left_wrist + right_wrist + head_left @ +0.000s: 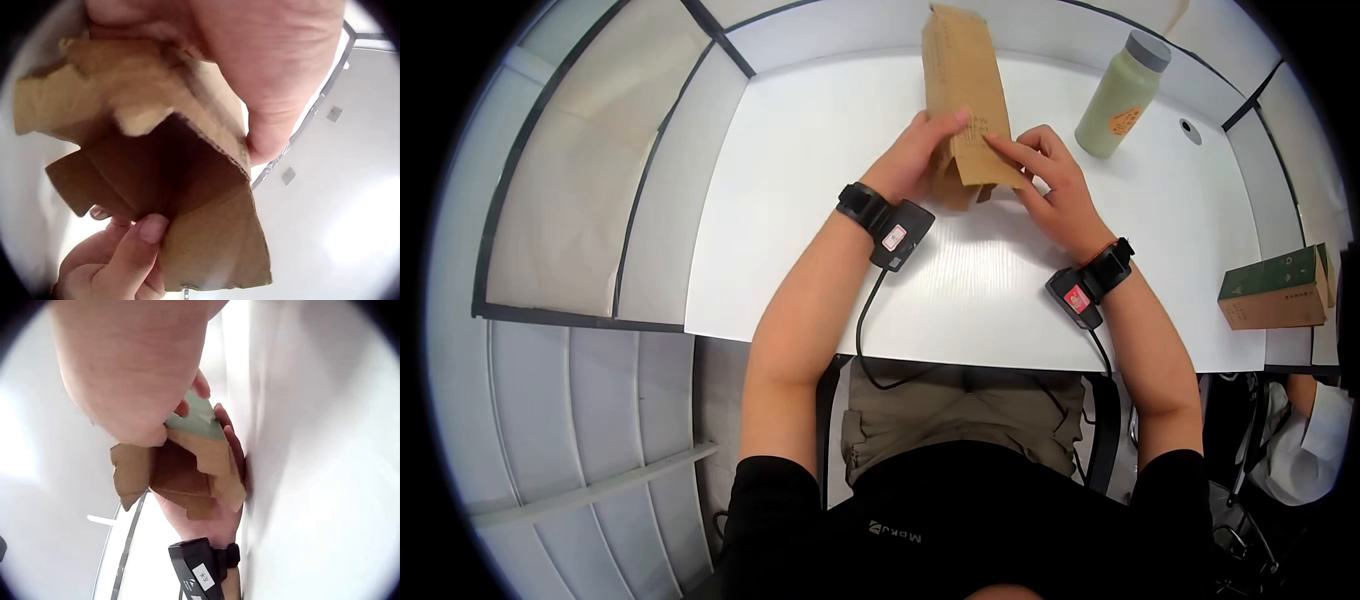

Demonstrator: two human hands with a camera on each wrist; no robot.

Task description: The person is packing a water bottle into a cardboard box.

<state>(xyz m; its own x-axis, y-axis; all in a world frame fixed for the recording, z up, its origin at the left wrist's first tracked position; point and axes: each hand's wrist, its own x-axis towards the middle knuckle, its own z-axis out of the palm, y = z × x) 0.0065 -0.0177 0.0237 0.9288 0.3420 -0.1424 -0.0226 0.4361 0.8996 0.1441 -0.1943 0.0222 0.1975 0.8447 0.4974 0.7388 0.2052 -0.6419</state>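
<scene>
A long brown cardboard box (970, 75) is held in the upper middle of the head view, its near end open with loose flaps. My left hand (912, 160) grips its left side, thumb lying over the printed face. At the open end, my right hand (1062, 190) pinches the box's edge. The left wrist view looks into the dark inside of the box (215, 244), with the right thumb (147, 231) at the rim. A green side of the box (203, 419) shows in the right wrist view.
A pale green bottle (1115, 105) with a grey lid stands at the back right of the white table (800, 230). A green and brown box (1275, 290) sits at the right edge. Low white panels (670, 200) surround the table, and cables (862, 340) run from both wrist cameras.
</scene>
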